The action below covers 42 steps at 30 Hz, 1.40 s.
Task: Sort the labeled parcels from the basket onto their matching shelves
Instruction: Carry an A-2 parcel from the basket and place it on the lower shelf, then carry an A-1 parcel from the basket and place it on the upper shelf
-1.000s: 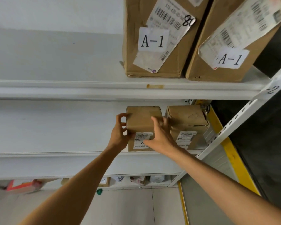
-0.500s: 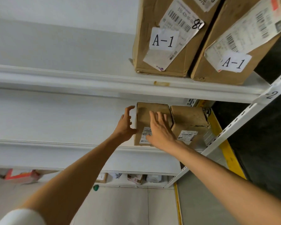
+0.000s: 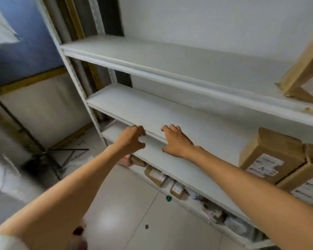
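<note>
Both my hands are in the air in front of the white shelving and hold nothing. My left hand (image 3: 131, 139) has loosely curled fingers; my right hand (image 3: 176, 140) has relaxed fingers spread over the front edge of the middle shelf (image 3: 197, 134). The brown labeled parcel (image 3: 271, 156) stands on that shelf far to the right, with a second parcel (image 3: 307, 183) beside it. A large brown box (image 3: 302, 73) sits on the upper shelf (image 3: 170, 62) at the right edge. The basket is out of view.
Several small parcels (image 3: 157, 175) lie on the lowest shelf near the tiled floor (image 3: 125, 204). A white upright post (image 3: 74, 74) bounds the shelving on the left. A dark folding stand (image 3: 61, 156) is on the floor to the left.
Both hands have let go of the small parcel on the middle shelf and drawn away leftward. My view has swung left, so the parcels now sit at the right edge.
</note>
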Motion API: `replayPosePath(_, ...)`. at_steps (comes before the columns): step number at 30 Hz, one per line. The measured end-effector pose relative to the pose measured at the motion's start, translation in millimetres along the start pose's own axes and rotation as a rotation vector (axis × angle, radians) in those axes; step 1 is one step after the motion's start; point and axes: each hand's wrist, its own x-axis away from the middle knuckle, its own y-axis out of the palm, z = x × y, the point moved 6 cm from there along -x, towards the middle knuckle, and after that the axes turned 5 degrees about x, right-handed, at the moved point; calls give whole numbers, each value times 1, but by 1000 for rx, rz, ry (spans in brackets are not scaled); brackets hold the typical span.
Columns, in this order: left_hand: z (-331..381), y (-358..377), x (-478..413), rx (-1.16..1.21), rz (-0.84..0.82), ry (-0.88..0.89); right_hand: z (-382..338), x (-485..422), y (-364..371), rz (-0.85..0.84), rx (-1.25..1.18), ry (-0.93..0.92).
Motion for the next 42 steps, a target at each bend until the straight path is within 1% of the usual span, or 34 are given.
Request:
replayPosePath(3,-62,-46,58,-52,61,-130,-87,-18,13,-43,15,-166)
replayPosePath(6,-116,-86,122,-65,139,-274,-176,-27,25,-38,24,-344)
replayPosePath(9,-162,-115,194,-29,209,-465,-260,-22,41,-54,23,-542)
replayPosePath(13,-203,-135,301,32,337,-722,-359,5,68,-156,42,-854)
replayPosePath(16,-213,-134,389,73,428,-906,-426,43,90,-275,33,-1075)
replayPosePath(19,-202,-117,484,120,530,-1070,-479,102,118,-359,65,-1304)
replayPosePath(23,-159,-73,610,175,615,-1307,-527,209,157,-476,143,-1593)
replayPosePath(27,-91,-23,723,210,688,-1580,-545,327,181,-596,193,-1862)
replayPosePath(31,-25,20,798,268,743,-1791,-543,429,195,-621,272,-2112)
replayPosePath(34,7,41,830,312,810,-1865,-543,486,201,-696,261,-2222)
replayPosePath(36,21,50,848,312,855,-1902,-547,517,204,-705,243,-2272)
replayPosePath(39,29,58,873,319,901,-1928,-559,552,213,-730,268,-2293)
replayPosePath(42,29,64,903,345,981,-1941,-576,576,227,-748,293,-2285)
